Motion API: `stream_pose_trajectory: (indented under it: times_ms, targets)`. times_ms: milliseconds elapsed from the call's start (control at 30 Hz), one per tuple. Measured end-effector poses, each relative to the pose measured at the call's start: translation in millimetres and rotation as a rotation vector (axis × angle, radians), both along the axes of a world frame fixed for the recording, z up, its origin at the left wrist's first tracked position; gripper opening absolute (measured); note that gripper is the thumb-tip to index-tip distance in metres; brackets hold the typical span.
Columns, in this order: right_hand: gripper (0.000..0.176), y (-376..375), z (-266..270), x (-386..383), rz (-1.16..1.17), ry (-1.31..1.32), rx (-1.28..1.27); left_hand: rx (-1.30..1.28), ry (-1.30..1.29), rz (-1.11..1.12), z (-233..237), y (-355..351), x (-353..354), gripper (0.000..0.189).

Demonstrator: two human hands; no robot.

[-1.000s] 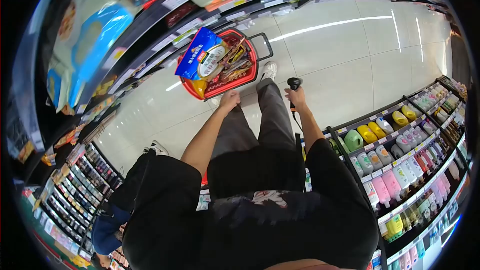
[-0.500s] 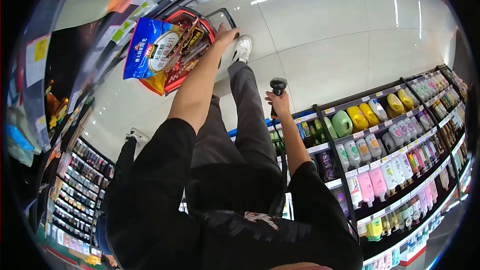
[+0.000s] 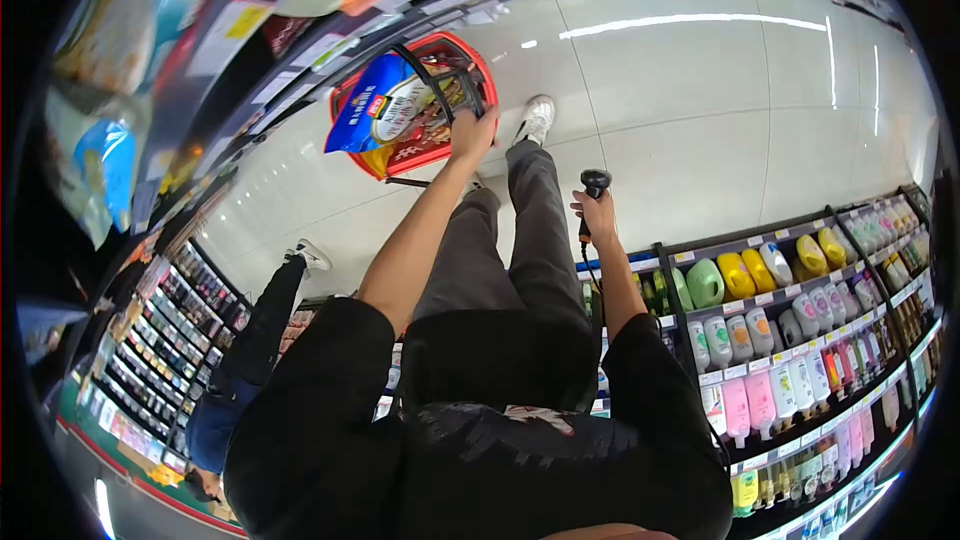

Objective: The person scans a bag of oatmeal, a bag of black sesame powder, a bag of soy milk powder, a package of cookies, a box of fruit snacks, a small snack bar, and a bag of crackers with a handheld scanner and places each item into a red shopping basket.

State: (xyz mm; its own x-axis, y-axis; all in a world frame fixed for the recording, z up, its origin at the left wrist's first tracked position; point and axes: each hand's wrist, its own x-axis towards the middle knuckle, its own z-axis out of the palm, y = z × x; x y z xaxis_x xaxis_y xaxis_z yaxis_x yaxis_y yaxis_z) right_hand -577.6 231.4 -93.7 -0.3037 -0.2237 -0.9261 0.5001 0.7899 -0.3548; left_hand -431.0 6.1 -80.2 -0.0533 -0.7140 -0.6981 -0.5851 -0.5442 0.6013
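On the pale tiled floor [image 3: 680, 150], or just above it, a red plastic basket [image 3: 489, 80] sits ahead of the feet, a blue glossy bag with a white oval leaning over small brown-and-red packets [image 3: 455, 95]. The left hand [image 3: 473, 137] has its fingers curled on the black plastic handle [image 3: 428, 78]; an even, centred pull would suit that lopsided load. The right hand [image 3: 600, 217] wraps a black handheld scanner [image 3: 596, 182], best held clear.

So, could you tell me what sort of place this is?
It looks like a supermarket or similar shop: shelves are lined with rows of bottles, a red shopping basket holds a blue packet, and the right hand grips what appears to be a scanner.
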Motion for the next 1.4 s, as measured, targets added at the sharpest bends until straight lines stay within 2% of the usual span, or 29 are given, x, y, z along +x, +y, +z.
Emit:
stream_pose_trajectory:
  times_ms: [167, 300, 400, 433, 467, 500, 567, 600, 633, 700, 733, 767, 833, 867, 900, 1033, 1100, 1133, 1167, 1233, 1267, 1300, 1367, 1400]
  targets:
    - [0.031, -27, 2, 8, 0.191, -0.033, -0.069, -0.025, 0.199, 0.125, 85, 8, 71, 0.021]
    - [0.03, -54, 28, 20, 0.195, 0.017, -0.146, 0.01, 0.233, 0.222, 136, 9, 131, 0.022]
    - [0.032, -52, 36, 28, 0.28, 0.042, -0.162, -0.063, 0.242, 0.25, 161, 12, 174, 0.017]
    - [0.033, -49, 40, 30, 0.331, 0.088, -0.146, -0.204, 0.258, 0.315, 168, 13, 186, 0.021]
    - [0.033, -46, 45, 32, 0.35, 0.099, -0.163, -0.348, 0.273, 0.378, 176, 15, 196, 0.033]
    - [0.035, -39, 52, 32, 0.399, 0.117, -0.162, -0.365, 0.283, 0.394, 186, 14, 203, 0.033]
    - [0.036, -12, 56, 32, 0.46, 0.146, -0.178, -0.776, 0.069, 0.31, 206, 10, 217, 0.061]
    - [0.035, 4, 50, 30, 0.48, 0.196, -0.124, -0.78, -0.033, 0.127, 207, 8, 242, 0.068]
    - [0.034, 14, 51, 26, 0.498, 0.245, -0.07, -0.803, -0.028, 0.141, 198, 5, 263, 0.068]
    - [0.027, 28, 71, 23, 0.562, 0.246, 0.052, -0.845, -0.182, -0.162, 183, 3, 298, 0.067]
    - [0.02, 38, 76, 22, 0.539, 0.305, 0.027, -0.608, -0.01, -0.072, 196, 0, 306, 0.065]
    - [0.018, 44, 77, 22, 0.583, 0.329, 0.088, -0.625, -0.007, -0.066, 203, -1, 312, 0.065]
    - [0.018, 54, 87, 25, 0.491, 0.29, 0.04, -0.902, -0.573, -0.242, 210, 1, 315, 0.067]
    - [0.018, 57, 90, 28, 0.446, 0.309, 0.03, -0.886, -0.651, -0.257, 212, 0, 322, 0.07]
    - [0.018, 60, 94, 30, 0.397, 0.33, 0.019, -0.807, -0.599, -0.229, 218, -1, 325, 0.073]
    - [0.018, 59, 121, 40, 0.309, 0.291, -0.091, -0.751, -0.468, -0.345, 233, -2, 345, 0.068]
    - [0.018, 59, 143, 48, 0.313, 0.328, -0.138, -0.738, -0.389, -0.807, 244, -6, 352, 0.065]
    - [0.018, 61, 150, 49, 0.331, 0.355, -0.179, -0.731, -0.338, -0.889, 253, -9, 352, 0.056]
    - [0.018, 66, 152, 50, 0.319, 0.364, -0.18, -0.741, -0.329, -0.898, 259, -14, 352, 0.056]
    - [0.02, 74, 154, 54, 0.286, 0.404, -0.15, -0.66, -0.376, -1.149, 267, -30, 351, 0.045]
    - [0.02, 78, 155, 52, 0.279, 0.407, -0.15, -0.717, -0.58, -1.315, 268, -39, 350, 0.033]
    - [0.021, 87, 153, 50, 0.3, 0.39, -0.124, -0.719, -0.576, -1.326, 258, -51, 352, 0.033]
    - [0.022, 106, 149, 55, 0.288, 0.381, -0.099, -0.765, -0.897, -1.459, 233, -79, 354, 0.028]
    - [0.022, 115, 150, 55, 0.344, 0.404, -0.058, -0.895, -1.039, -1.558, 230, -85, 354, 0.027]
